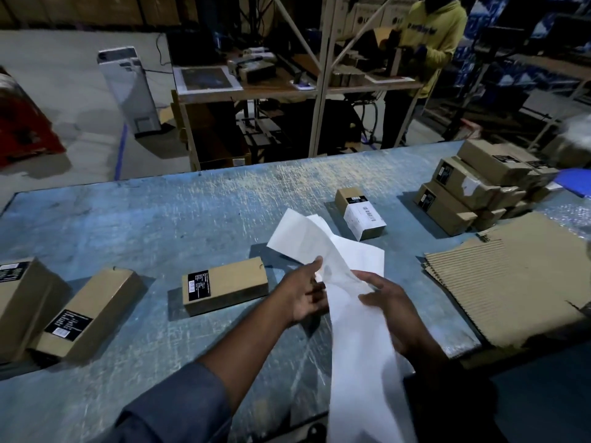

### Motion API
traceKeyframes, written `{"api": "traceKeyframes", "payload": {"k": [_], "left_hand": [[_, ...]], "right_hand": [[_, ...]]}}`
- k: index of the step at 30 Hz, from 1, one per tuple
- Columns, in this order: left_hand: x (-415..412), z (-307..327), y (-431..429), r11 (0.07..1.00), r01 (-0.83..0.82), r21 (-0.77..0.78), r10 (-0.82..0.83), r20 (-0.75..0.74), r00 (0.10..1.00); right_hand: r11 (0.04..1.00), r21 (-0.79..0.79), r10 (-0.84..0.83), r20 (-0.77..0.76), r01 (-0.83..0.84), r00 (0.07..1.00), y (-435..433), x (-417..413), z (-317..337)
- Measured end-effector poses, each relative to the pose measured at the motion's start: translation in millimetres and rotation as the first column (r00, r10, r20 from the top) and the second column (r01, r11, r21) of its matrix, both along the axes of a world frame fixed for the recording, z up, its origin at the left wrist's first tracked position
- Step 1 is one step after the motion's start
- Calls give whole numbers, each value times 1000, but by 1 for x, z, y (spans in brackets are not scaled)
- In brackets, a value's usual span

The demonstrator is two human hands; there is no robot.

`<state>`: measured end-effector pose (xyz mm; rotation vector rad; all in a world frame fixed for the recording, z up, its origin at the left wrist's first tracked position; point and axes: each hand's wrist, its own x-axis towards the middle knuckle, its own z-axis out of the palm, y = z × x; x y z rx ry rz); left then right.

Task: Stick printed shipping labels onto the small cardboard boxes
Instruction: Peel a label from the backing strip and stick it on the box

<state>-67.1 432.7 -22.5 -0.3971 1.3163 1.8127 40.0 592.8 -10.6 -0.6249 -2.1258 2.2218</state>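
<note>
White long paper label strip pinched by both left hand and right hand; brown rectangular cardboard box at 9 o'clock on blue scratched bench.

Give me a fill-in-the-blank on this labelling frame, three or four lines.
1. Both hands hold a long white ____ of label paper above the blue table.
2. The box with the white shipping label lies ____ of the hands, farther from the camera.
3. The left hand grips the paper's ____ edge.
4. The torn corrugated cardboard sheet lies on the ____ side of the table.

Missing words: strip; beyond; left; right
</note>
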Motion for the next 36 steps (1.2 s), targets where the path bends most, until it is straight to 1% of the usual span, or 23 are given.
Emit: {"api": "traceKeyframes", "payload": {"k": [1, 2, 3, 4, 6, 7, 8, 9, 11, 13, 15, 17, 18, 19, 20, 21, 22, 23, 25, 27, 29, 31, 36], "left_hand": [[0, -1, 2, 999, -3, -50, 1, -40, 999], [-1, -3, 5, 997, -10, -78, 3, -94, 996], [0, 0, 7, 995, -16, -97, 1, -151, 989], [-2, 1, 11, 996, -8, -94, -9, -185, 983], [-5, 0, 17, 996, 10, -91, -29, -216, 976], [-4, 1, 18, 995, 15, -96, -36, -226, 973], [-4, -1, 19, 991, 8, -131, -40, -246, 968], [-3, -5, 19, 983, 0, -185, -53, -282, 958], [1, -12, 16, 978, 12, -209, -83, -333, 939], [6, -9, 9, 988, 66, -142, -117, -384, 916], [6, -8, -1, 988, 136, -74, -155, -428, 890], [6, -3, -14, 978, 204, 32, -171, -429, 887], [6, 0, -20, 968, 230, 98, -169, -420, 892], [4, -1, -26, 956, 254, 146, -172, -423, 890], [3, 0, -31, 945, 271, 182, -174, -421, 890], [1, -2, -35, 942, 283, 182, -182, -429, 884], [1, 0, -38, 944, 287, 163, -192, -435, 880], [1, -1, -40, 950, 292, 116, -210, -457, 865], [3, -1, -42, 962, 273, -22, -244, -519, 819], [6, -2, -43, 973, 191, -128, -230, -587, 776], [7, -5, -45, 985, 83, -154, -164, -643, 748], [10, -7, -50, 987, 28, -156, -129, -693, 710], [20, -9, -56, 985, -1, -173, -125, -716, 687]], "right_hand": [[967, 254, 30, -65, -13, 997, 1, 1, -6], [855, 518, 98, -89, -38, 991, 2, 2, -8], [709, 701, 167, -68, -72, 984, -1, 3, -7], [577, 810, 224, -31, -107, 974, -4, 5, -4], [358, 919, 296, 55, -164, 954, -13, 5, 2], [288, 936, 310, 108, -201, 945, -19, 5, 4], [264, 936, 326, 142, -234, 935, -22, 4, 5], [292, 922, 346, 147, -255, 927, -25, 2, 4], [460, 863, 352, 36, -206, 935, -25, 0, 1], [597, 802, 230, -208, 31, 951, -17, -7, -3], [640, 740, 65, -317, 205, 946, -5, -15, -4], [764, 618, -69, -205, 184, 976, 5, -23, 1], [877, 465, -91, -94, 125, 991, 8, -26, 5], [969, 236, -77, 22, 70, 997, 9, -28, 8], [1000, -8, -28, 120, 29, 992, 11, -29, 12], [983, -186, 33, 173, 0, 984, 11, -28, 14], [958, -284, 92, 181, -38, 979, 10, -27, 16], [947, -308, 140, 159, -86, 977, 7, -26, 16], [972, -195, 148, 69, -132, 987, -3, -28, 13], [995, 56, 85, -42, -83, 996, -13, -31, 13], [950, 306, 104, -122, -62, 987, -19, -32, 13], [865, 496, 177, -164, -74, 970, -25, -29, 14], [755, 655, 235, -227, -30, 945, -37, -23, 20]]}}
